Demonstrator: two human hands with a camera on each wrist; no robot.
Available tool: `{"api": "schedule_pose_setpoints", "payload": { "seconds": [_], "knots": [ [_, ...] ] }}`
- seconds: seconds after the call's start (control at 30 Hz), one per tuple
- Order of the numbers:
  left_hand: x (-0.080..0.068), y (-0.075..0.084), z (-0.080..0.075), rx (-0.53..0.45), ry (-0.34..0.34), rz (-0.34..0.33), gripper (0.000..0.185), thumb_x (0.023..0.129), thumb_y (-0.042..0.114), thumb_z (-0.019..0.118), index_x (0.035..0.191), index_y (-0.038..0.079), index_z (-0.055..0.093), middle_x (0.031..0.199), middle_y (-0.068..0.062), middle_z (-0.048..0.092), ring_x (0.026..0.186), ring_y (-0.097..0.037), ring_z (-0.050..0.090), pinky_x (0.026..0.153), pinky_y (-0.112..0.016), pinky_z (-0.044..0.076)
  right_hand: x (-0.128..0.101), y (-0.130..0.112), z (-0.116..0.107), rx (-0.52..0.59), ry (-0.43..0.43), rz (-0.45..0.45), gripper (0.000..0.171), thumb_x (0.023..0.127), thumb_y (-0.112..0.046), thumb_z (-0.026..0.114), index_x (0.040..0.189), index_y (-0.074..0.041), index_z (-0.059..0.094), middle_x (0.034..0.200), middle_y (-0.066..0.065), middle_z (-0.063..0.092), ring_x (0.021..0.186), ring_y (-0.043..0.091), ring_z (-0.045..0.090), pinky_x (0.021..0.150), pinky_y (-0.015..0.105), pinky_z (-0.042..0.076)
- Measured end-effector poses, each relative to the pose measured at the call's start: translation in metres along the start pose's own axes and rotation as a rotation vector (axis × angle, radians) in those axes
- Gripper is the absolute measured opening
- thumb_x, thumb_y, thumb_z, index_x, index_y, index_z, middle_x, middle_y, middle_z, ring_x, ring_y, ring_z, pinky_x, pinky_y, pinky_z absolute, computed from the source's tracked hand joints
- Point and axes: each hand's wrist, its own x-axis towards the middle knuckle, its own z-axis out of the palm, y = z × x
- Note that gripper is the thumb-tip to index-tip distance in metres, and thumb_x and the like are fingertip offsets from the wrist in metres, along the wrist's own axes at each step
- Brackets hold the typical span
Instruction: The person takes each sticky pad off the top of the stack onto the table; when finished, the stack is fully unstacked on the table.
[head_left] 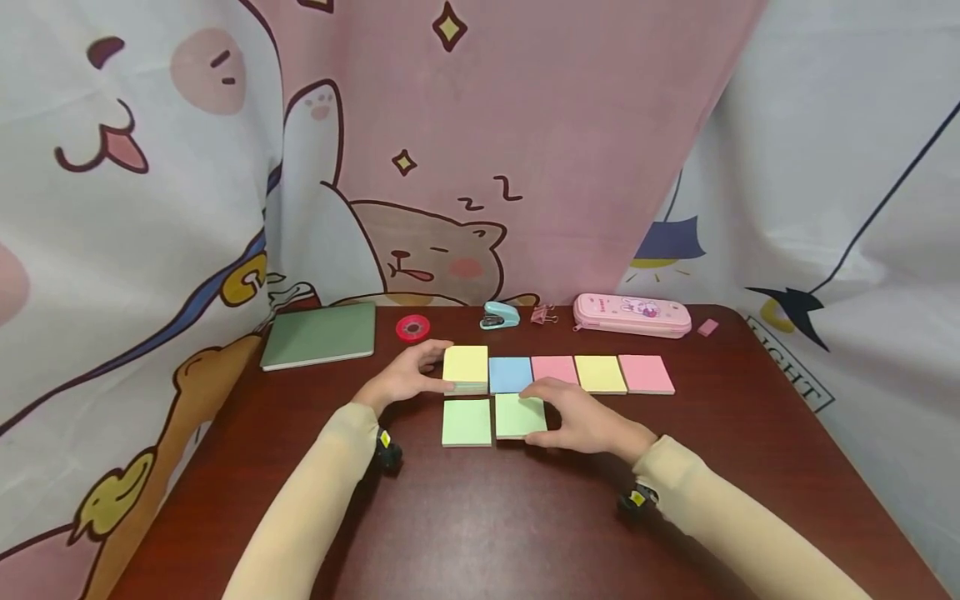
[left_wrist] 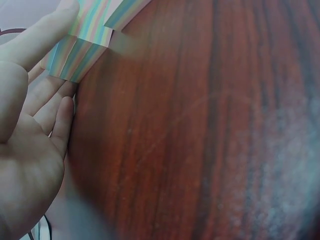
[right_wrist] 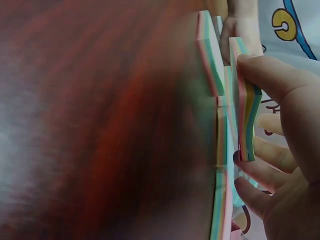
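A: Sticky-note pads, square and pastel: the right hand (head_left: 585, 425) grips a green-topped pad (head_left: 520, 416), thumb on one edge and fingers curled round the far one, in the front row mid-desk.

B: And the left hand (head_left: 405, 379)?

A: Its fingers hold the left edge of the thicker yellow-topped pad (head_left: 466, 367), at the left end of the back row.

B: Neighbours?

A: A second green pad (head_left: 467, 422) lies just left of the gripped one. Blue (head_left: 510, 374), pink (head_left: 554, 368), yellow (head_left: 599, 373) and pink (head_left: 646, 374) pads run edge to edge rightward.

B: Open room?

A: Bare dark wooden desk (head_left: 487, 525) toward the near edge. Along the far edge: green notebook (head_left: 320, 334), red tape roll (head_left: 412, 327), teal stapler (head_left: 499, 315), pink pencil case (head_left: 632, 315).
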Motion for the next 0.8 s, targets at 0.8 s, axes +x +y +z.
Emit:
{"api": "schedule_pose_setpoints", "payload": {
  "seconds": [0.8],
  "knots": [
    [-0.001,0.0,0.001,-0.013,-0.001,-0.009,0.083,0.087,0.019,0.089,0.157,0.005,0.045,0.15,-0.013,0.057,0.144,-0.035,0.05,0.12,-0.055,0.039,-0.001,-0.006,0.016,-0.103,-0.084,0.091,0.064,0.087,-0.04,0.087,0.136,-0.006,0.064,0.131,0.004,0.068,0.123,0.023,0.06,0.106,0.045,0.052]
  ]
}}
